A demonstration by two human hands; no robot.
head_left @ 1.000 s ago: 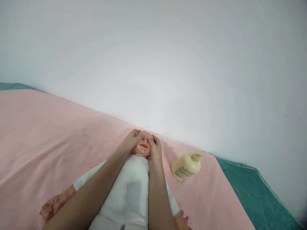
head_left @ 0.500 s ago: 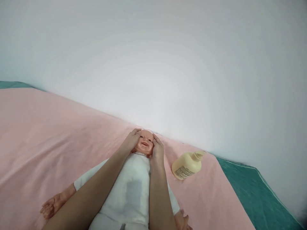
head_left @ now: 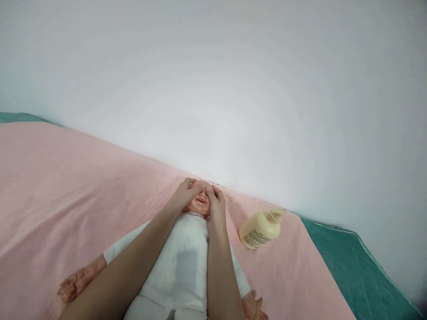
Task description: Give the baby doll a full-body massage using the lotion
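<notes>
A baby doll [head_left: 190, 262] with a white cloth body lies on its back, its head towards the wall. My left hand [head_left: 185, 194] cups one side of the doll's head, with the thumb laid across the brow and eye. On the other side, my right hand [head_left: 216, 201] wraps round the head, its thumb up near the nose and eye. Both thumbs hide the doll's eyes; its mouth and chin show between my hands. A yellow pump bottle [head_left: 259, 231] with a printed label stands to the right of my right forearm, apart from it.
A pink cloth [head_left: 83, 186] with soft creases spreads under the doll and bottle. Green fabric [head_left: 356, 262] shows past its right edge, and a strip also at the far left. A pale wall [head_left: 213, 98] rises right behind the doll's head.
Both thumbs have moved inward from the sides of the doll's face and now cover its eyes. The doll and bottle stay in place.
</notes>
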